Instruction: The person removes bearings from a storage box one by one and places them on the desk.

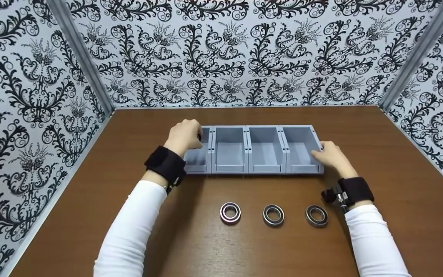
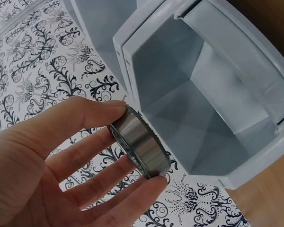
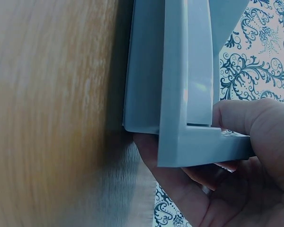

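Four joined compartments make up a grey plastic bin row (image 1: 229, 169) on the table. My left hand (image 1: 185, 134) is above the leftmost compartment. Between its thumb and fingers it pinches a ball bearing (image 2: 141, 142), a steel ring tilted close to the compartment's opening in the left wrist view. At the other end, my right hand (image 1: 331, 156) grips the outer side wall of the rightmost compartment (image 3: 203, 146), thumb on the inner side and fingers beneath and outside. The insides of the other compartments show bare grey floors.
Three more bearings lie in a row on the brown table (image 1: 206, 250) in front of the bins: a left one (image 1: 230, 220), a middle one (image 1: 273, 222) and a right one (image 1: 316, 223) near the right wrist strap. Patterned walls (image 1: 244, 57) enclose the back and sides.
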The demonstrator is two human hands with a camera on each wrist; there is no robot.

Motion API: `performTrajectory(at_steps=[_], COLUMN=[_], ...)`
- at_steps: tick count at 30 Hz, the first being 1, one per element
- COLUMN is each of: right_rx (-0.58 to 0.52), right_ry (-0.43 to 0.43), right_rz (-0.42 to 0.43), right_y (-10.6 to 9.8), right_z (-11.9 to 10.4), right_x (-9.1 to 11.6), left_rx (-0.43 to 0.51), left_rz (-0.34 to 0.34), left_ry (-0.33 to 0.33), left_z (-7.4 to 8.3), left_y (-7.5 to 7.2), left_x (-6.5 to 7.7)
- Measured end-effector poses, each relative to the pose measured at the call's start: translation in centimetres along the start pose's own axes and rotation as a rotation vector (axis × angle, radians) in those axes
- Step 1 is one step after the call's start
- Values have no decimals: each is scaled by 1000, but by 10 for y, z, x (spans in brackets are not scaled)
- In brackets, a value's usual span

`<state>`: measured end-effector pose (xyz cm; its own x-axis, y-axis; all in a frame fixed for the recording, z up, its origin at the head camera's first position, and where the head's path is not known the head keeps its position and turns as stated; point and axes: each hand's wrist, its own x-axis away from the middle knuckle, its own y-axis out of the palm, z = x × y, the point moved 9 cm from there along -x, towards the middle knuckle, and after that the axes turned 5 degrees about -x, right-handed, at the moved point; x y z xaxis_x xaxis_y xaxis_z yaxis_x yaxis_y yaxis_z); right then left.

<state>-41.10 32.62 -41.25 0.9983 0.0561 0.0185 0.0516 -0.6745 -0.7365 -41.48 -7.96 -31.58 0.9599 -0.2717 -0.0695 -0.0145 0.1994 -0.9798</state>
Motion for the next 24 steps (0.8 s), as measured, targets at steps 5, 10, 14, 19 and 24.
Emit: performTrajectory(at_steps=[5,10,14,19,24], right_rx=[7,19,13,20,16], right_ry=[-1,-7,-13,-44,-42], right_rz=[0,-9,-8,14,11], right_y=[0,1,1,-1,-1], right_z=[1,0,1,-2,-2], right_x=[0,0,-2,-2,-1], left_rx=[-5,-2,3,0,-4], left_rz=[4,2,0,11,17], left_ry=[0,2,-5,-6,-9], left_z=[0,-2,-3,-2,-1], left_y=[0,1,1,1,0], left_x=[3,5,7,10,14])
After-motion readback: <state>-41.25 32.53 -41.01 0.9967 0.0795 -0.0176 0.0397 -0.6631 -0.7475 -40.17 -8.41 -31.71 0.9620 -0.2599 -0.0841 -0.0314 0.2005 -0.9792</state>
